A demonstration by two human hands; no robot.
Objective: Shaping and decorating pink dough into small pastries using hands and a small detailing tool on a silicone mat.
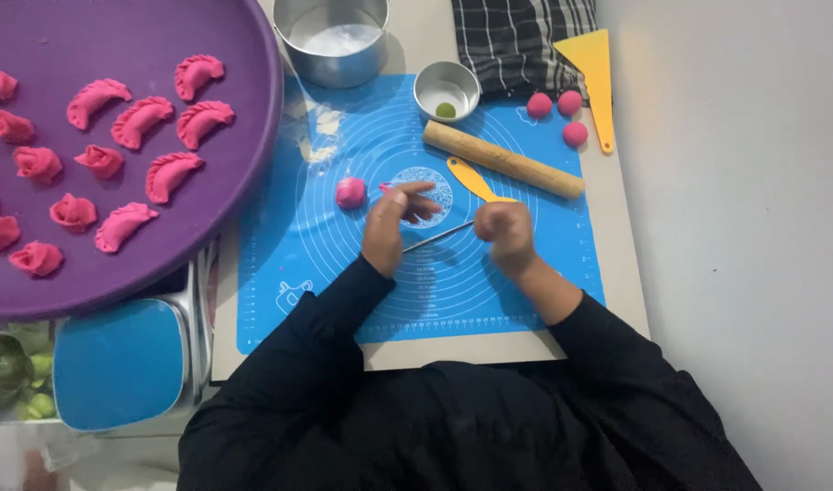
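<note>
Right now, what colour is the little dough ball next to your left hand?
Pink dough ball, seen from the head camera.

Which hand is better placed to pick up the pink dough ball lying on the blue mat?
Probably the left hand: the pink dough ball lies just beside its fingers. The right hand is farther away and seems closed on a thin metal stick.

— Where's open room on the blue mat (280, 245)?

— Its near part and left side lie bare.

— And farther back?

— The rolling pin (503, 160) lies slanted across, a small bowl (446, 91) and steel pot (333, 38) behind it, a pink dough ball (350, 193) mid-mat, and the purple tray (253, 173) overhangs the left.
</note>
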